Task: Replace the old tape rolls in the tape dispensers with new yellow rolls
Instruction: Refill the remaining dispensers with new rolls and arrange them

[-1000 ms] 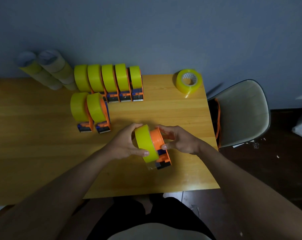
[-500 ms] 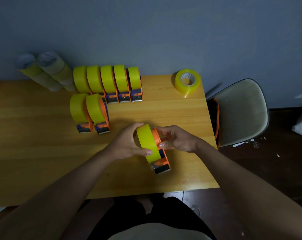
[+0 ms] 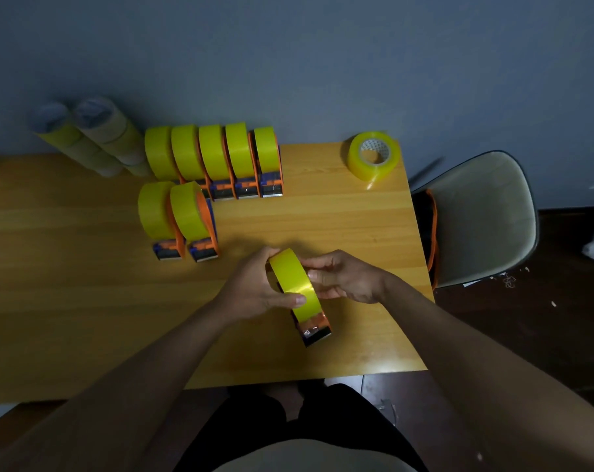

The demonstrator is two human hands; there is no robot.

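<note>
An orange tape dispenser (image 3: 315,327) carrying a yellow roll (image 3: 292,277) stands on the wooden table (image 3: 84,301) between my hands, its cutter end toward me. My left hand (image 3: 254,289) grips the roll from the left, thumb across its band. From the right, my right hand (image 3: 343,277) holds the dispenser's side, fingers curled against it. Several loaded dispensers stand in a back row (image 3: 217,158), and two more (image 3: 178,218) stand in front of them. A loose yellow roll (image 3: 373,155) lies at the far right corner.
Stacks of tape rolls (image 3: 91,134) lie on their sides at the back left against the grey wall. A pale chair (image 3: 482,219) stands right of the table, an orange strap on its edge. The table's near edge runs just beyond my knees.
The yellow roll has slid fully over the dispenser's orange hub, which no longer shows. The dispenser has turned so its cutter end points more toward me.
</note>
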